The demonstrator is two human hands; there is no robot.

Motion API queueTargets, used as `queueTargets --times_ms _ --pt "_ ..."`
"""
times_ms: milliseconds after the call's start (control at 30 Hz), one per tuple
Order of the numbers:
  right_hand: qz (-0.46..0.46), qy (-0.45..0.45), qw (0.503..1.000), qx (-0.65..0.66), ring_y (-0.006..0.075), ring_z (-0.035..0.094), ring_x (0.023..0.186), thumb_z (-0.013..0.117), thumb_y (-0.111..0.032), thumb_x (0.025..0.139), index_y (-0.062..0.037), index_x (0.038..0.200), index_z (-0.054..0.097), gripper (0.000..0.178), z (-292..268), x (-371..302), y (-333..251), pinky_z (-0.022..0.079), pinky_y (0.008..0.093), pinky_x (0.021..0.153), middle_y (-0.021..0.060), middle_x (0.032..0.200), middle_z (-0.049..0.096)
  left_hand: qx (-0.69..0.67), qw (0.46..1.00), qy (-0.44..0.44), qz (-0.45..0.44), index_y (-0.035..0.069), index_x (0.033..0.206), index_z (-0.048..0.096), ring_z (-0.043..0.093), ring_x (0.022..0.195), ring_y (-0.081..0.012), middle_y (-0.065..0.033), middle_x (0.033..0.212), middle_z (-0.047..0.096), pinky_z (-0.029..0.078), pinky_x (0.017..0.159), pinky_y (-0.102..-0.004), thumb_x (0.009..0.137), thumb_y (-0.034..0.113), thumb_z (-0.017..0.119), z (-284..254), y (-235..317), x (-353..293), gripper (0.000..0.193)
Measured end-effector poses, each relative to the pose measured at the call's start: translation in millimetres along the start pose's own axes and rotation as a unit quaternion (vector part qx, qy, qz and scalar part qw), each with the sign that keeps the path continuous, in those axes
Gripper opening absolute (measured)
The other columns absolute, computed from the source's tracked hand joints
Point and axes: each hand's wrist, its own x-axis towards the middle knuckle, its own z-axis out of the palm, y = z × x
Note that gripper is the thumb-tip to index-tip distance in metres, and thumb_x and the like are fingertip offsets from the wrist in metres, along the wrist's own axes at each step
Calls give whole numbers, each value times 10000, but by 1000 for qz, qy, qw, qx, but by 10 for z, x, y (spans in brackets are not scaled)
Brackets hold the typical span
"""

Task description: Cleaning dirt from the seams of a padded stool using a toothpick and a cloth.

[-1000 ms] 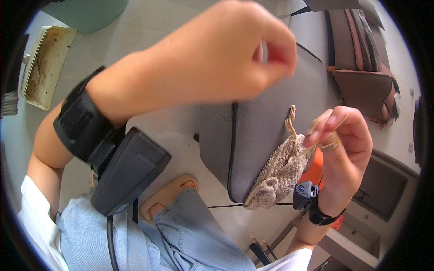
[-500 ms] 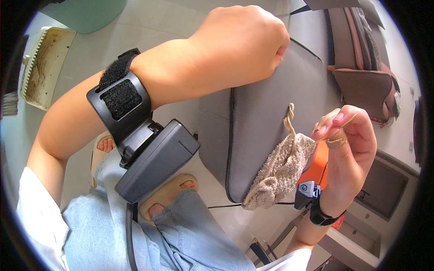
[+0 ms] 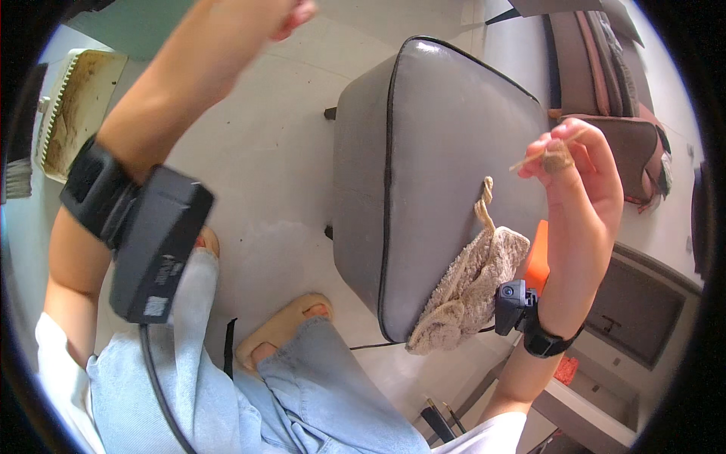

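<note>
Mostly, the left hand point(image 3: 293, 19) is lost past the far edge of the view; only a blurred bit of its fingers shows, so I cannot tell whether it is spread, closed or holding anything. The right hand point(image 3: 586, 178) pinches a thin pale strip point(image 3: 525, 161) between thumb and fingertips; the fingers cover its middle, leaving a short end out to the left. A tan wrap point(image 3: 558, 157) circles that thumb. The strip lies well to the right of the left hand, above a grey padded seat point(image 3: 454, 151). Nearer than the strip, a crumpled beige cloth point(image 3: 473, 284) rests on the seat. The right forearm partly hides an orange object point(image 3: 538, 253), its kind unclear.
</note>
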Motion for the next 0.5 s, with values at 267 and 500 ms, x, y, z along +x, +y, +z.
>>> queueTargets --times_ms 267,500 --pt "-25 -2 998 56 179 596 814 539 -23 815 32 907 515 111 72 273 197 482 267 709 119 850 601 -208 966 -69 -138 117 719 342 301 530 -54 36 653 270 254 513 -204 903 262 312 -302 -325 -380 236" --pt "-31 -20 999 12 191 602 841 532 18 812 35 855 503 55 119 360 274 485 266 761 158 868 604 -313 927 -89 -186 124 730 358 301 472 -30 54 641 314 289 463 -174 897 250 339 -433 -156 -393 210"
